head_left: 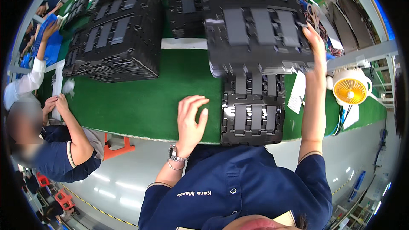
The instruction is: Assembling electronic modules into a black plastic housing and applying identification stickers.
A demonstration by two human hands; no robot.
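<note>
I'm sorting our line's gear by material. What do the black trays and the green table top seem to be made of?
The black trays look like thin moulded plastic with a dull sheen: sharp pressed pockets and soft glints along the ribs. The green table top looks like a matte mat or felt-like covering, flat and free of reflections; which one cannot be told.

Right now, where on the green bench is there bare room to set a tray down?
The widest bare green mat lies between the left tray stack and the flat tray, where the left hand rests. Crowded: the right side, with the lifted tray, right hand, papers and fan.
</note>
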